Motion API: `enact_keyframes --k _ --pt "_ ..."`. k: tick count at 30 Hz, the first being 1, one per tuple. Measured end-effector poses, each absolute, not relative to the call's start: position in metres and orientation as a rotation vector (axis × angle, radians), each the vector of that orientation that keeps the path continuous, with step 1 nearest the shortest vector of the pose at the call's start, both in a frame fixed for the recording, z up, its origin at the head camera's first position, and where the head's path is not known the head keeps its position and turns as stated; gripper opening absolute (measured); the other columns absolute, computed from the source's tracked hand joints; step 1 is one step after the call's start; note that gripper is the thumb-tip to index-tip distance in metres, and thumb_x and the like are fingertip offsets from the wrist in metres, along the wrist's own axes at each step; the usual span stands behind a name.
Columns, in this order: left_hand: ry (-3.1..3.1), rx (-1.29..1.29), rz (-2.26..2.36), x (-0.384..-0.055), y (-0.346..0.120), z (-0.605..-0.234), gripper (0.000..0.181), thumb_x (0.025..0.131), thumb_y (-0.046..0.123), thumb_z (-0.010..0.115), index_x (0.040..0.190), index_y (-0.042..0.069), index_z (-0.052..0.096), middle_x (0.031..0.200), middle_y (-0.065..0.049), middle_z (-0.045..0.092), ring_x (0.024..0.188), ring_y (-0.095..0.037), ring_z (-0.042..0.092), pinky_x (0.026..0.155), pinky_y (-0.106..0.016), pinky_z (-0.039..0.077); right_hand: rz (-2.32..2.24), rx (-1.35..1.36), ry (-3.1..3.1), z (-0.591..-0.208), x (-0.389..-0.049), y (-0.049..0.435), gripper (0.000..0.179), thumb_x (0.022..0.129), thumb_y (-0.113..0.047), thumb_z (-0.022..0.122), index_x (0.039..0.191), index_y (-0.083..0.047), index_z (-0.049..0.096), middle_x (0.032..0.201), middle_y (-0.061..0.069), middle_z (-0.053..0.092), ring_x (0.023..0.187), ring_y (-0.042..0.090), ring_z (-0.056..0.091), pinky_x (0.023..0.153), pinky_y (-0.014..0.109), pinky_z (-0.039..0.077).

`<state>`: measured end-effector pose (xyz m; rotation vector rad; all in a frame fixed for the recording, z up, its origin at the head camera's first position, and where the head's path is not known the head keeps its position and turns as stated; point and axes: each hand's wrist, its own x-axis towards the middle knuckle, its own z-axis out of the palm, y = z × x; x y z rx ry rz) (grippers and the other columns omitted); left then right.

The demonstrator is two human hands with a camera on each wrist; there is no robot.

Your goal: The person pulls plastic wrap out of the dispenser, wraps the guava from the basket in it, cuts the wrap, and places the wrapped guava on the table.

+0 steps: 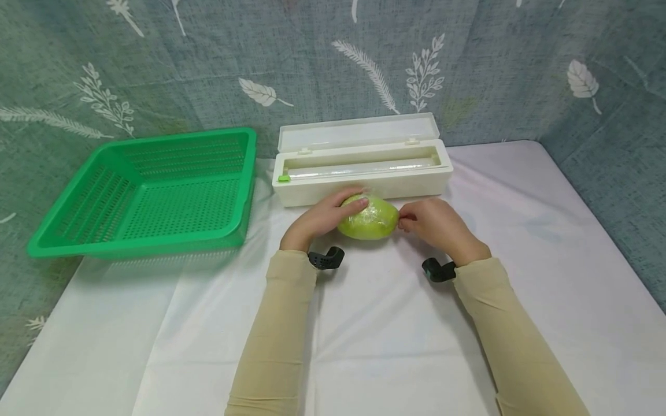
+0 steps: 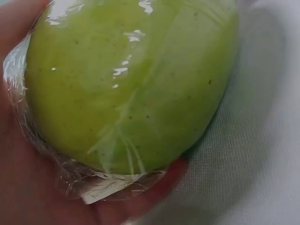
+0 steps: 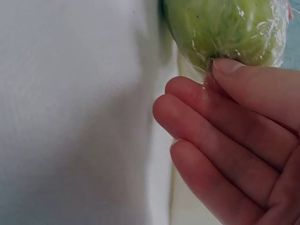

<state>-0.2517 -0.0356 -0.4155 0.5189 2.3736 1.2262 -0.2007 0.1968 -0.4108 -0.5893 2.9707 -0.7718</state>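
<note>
A yellow-green, dark-specked fruit (image 1: 370,219) is wrapped in clear cling film (image 2: 108,185), close in front of the white dispenser box. My left hand (image 1: 333,212) grips its left side, thumb on top. In the left wrist view the film is bunched and creased between palm and fruit. My right hand (image 1: 436,224) is at the opposite end, where thumb and index finger pinch the gathered film (image 3: 206,79) against the fruit's tip. The other fingers (image 3: 197,154) of that hand are loosely bent below.
Behind the fruit stands the white cling film box (image 1: 364,188), its lid (image 1: 359,134) raised, with a film roll (image 1: 359,169) and a green slider (image 1: 283,179). A green plastic basket (image 1: 236,231) is at the left. A white cloth (image 1: 380,346) covers the table, with a leaf-patterned curtain (image 1: 312,58) behind.
</note>
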Motion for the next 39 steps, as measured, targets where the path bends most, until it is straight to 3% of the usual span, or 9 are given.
enact_keyframes --k 6,13,21,26,33,39 --pt "2.363 0.712 1.342 -0.252 -0.03 -0.414 0.037 0.085 0.053 0.048 0.118 0.037 0.054 0.124 0.018 0.045 0.118 -0.002 0.036 0.098 -0.034 0.027 -0.798 -0.544 3.042 -0.413 -0.201 0.196 0.008 0.079 -0.016 0.068 0.086 -0.013 0.069 0.073 -0.004 0.062 0.063 0.011 0.053 0.061 0.03 0.043" --pt "2.378 0.799 1.374 -0.252 -0.026 -0.412 0.028 0.09 0.044 0.046 0.114 0.037 0.058 0.121 0.019 0.048 0.116 0.0 0.038 0.097 -0.032 0.028 -0.944 -0.415 3.092 -0.418 -0.201 0.194 0.011 0.077 -0.015 0.07 0.086 -0.011 0.064 0.076 -0.001 0.064 0.069 0.013 0.057 0.064 0.03 0.044" --pt "2.342 0.71 1.414 -0.235 -0.023 -0.385 0.03 0.094 0.028 0.046 0.119 0.018 0.058 0.126 0.006 0.05 0.119 -0.008 0.038 0.098 -0.033 0.027 -1.298 -0.18 2.729 -0.417 -0.202 0.2 0.011 0.081 -0.013 0.065 0.092 -0.011 0.064 0.086 0.0 0.066 0.08 0.013 0.061 0.072 0.032 0.047" --pt "2.335 0.682 1.407 -0.235 -0.023 -0.384 0.031 0.094 0.028 0.045 0.12 0.019 0.057 0.127 0.007 0.048 0.12 -0.007 0.037 0.098 -0.033 0.027 -1.351 -0.176 2.697 -0.42 -0.203 0.202 0.009 0.082 -0.014 0.064 0.091 -0.011 0.064 0.083 0.0 0.066 0.079 0.013 0.061 0.072 0.031 0.048" --pt "2.313 0.719 1.47 -0.253 -0.027 -0.412 0.028 0.091 0.041 0.046 0.115 0.033 0.059 0.122 0.017 0.049 0.117 -0.001 0.037 0.099 -0.032 0.026 -1.253 -0.264 2.83 -0.422 -0.204 0.196 0.007 0.084 -0.016 0.062 0.085 -0.01 0.067 0.073 0.0 0.064 0.068 0.012 0.058 0.064 0.029 0.046" --pt "2.322 0.72 1.482 -0.255 -0.031 -0.416 0.028 0.09 0.045 0.046 0.113 0.036 0.058 0.121 0.018 0.049 0.117 0.0 0.037 0.099 -0.032 0.026 -1.025 -0.431 2.781 -0.416 -0.204 0.193 0.011 0.084 -0.014 0.062 0.09 -0.007 0.067 0.079 0.0 0.066 0.074 0.013 0.058 0.069 0.031 0.045"
